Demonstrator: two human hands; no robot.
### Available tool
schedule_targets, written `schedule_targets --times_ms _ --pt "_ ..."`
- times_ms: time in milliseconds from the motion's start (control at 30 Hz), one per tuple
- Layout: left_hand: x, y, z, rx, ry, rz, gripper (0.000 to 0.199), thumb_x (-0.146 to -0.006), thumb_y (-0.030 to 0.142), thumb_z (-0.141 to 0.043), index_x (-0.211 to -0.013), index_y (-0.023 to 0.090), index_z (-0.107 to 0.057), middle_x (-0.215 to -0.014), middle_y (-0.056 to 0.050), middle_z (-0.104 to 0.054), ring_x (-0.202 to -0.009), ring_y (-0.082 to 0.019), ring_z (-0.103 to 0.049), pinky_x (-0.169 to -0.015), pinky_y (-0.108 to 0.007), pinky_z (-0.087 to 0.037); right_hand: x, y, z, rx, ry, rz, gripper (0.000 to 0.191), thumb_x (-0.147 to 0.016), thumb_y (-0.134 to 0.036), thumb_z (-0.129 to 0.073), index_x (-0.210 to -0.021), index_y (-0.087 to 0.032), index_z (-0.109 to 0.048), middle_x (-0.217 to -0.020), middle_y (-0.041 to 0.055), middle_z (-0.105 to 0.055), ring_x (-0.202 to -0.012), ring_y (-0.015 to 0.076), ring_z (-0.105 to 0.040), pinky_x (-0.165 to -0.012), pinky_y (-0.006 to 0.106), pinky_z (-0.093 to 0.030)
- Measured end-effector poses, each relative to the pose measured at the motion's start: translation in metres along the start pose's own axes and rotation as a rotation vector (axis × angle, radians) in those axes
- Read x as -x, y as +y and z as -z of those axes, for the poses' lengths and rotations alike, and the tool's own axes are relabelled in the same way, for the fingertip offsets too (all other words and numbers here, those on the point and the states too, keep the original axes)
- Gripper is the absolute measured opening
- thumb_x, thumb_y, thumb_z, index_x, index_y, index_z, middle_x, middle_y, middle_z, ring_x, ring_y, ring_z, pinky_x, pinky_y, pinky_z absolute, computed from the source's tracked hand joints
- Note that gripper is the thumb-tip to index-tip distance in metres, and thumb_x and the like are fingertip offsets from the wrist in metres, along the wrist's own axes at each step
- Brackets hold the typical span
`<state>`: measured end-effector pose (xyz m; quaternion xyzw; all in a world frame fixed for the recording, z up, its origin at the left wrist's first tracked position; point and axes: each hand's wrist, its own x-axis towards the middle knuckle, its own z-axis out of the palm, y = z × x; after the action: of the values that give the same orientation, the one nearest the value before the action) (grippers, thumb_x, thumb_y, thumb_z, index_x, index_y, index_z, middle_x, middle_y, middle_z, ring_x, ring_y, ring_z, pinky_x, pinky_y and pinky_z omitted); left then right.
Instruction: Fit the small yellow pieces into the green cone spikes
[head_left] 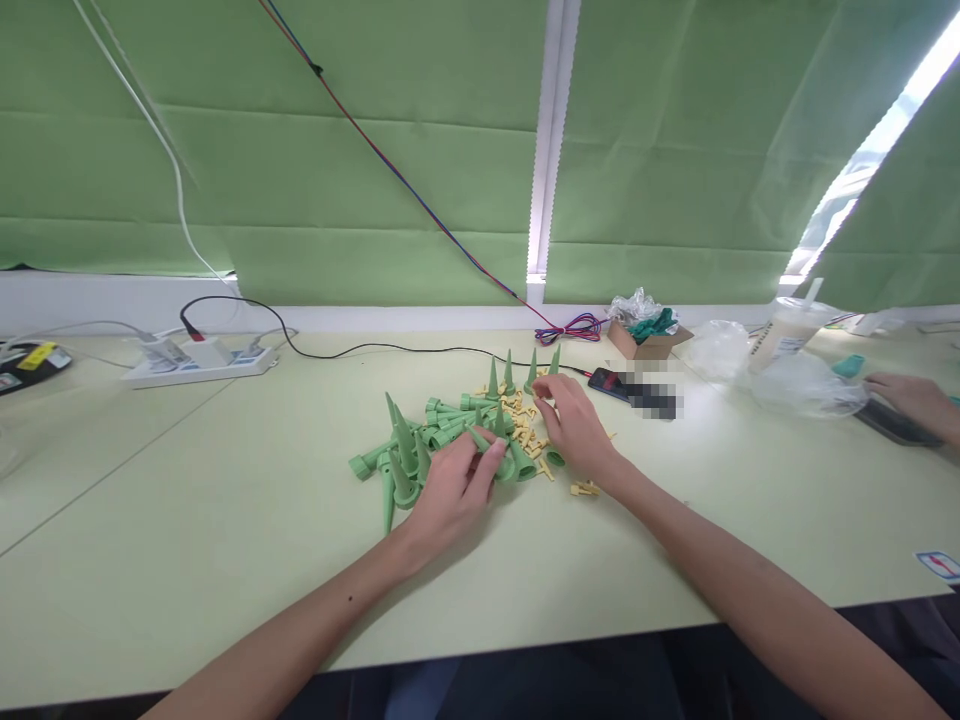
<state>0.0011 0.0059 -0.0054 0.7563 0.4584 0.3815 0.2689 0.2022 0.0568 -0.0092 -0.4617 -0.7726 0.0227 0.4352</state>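
A pile of green plastic cones (405,445) lies on the pale table, some upright and others on their sides. Small yellow plastic pieces (529,440) are scattered along its right side. My left hand (459,482) is at the front of the pile, with thumb and fingers closed on a green cone (480,441). My right hand (571,425) is over the right edge of the yellow pieces, its fingers curled near an upright green cone (532,374). Whatever its fingertips hold, if anything, is too small to make out.
A power strip (199,368) with plugs is at the left. Behind my right hand are a phone (611,384) on a cable and a small cardboard box (649,345). Farther right stand a drink cup (784,335) and plastic bags (810,388), beside another person's hand (911,400).
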Motion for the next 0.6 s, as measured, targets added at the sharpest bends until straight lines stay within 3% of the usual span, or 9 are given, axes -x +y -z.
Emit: schedule_targets --times_ms 133,267,400,600 --pt "0.001 0.004 0.002 0.055 0.067 0.027 0.038 -0.099 0.046 -0.038 -0.074 0.02 -0.05 -0.065 0.0 -0.056 -0.051 -0.012 -0.048 -0.054 -0.028 -0.041 0.009 -0.024 -0.001 -0.075 0.107 0.058 0.016 -0.099 -0.015 -0.037 -0.106 -0.021 -0.05 -0.1 0.0094 -0.056 -0.092 0.0215 -0.056 -0.079 0.034 -0.047" --pt "0.0 0.008 0.006 0.046 0.105 0.041 0.038 -0.099 0.045 -0.034 -0.082 0.019 -0.055 -0.062 0.001 -0.053 -0.051 -0.013 -0.048 -0.054 -0.028 -0.041 0.021 -0.041 -0.005 -0.209 0.132 0.172 0.018 -0.098 -0.013 -0.039 -0.109 -0.023 -0.05 -0.101 0.0087 -0.056 -0.093 0.0196 -0.056 -0.078 0.033 -0.05" --pt "-0.002 0.007 0.009 0.029 0.143 0.042 0.035 -0.099 0.044 -0.035 -0.086 0.019 -0.055 -0.058 0.002 -0.05 -0.052 -0.013 -0.049 -0.054 -0.027 -0.04 0.027 -0.047 -0.008 -0.261 0.072 0.263 0.023 -0.097 -0.01 -0.042 -0.113 -0.024 -0.051 -0.102 0.0089 -0.058 -0.094 0.0199 -0.057 -0.079 0.034 -0.052" --pt "-0.004 0.004 0.009 0.043 0.187 0.025 0.035 -0.098 0.044 -0.038 -0.084 0.018 -0.056 -0.057 0.003 -0.045 -0.049 -0.012 -0.042 -0.05 -0.025 -0.036 0.028 -0.046 -0.011 -0.285 0.084 0.346 0.025 -0.096 -0.01 -0.047 -0.117 -0.021 -0.053 -0.097 0.008 -0.062 -0.087 0.0182 -0.059 -0.074 0.032 -0.053"
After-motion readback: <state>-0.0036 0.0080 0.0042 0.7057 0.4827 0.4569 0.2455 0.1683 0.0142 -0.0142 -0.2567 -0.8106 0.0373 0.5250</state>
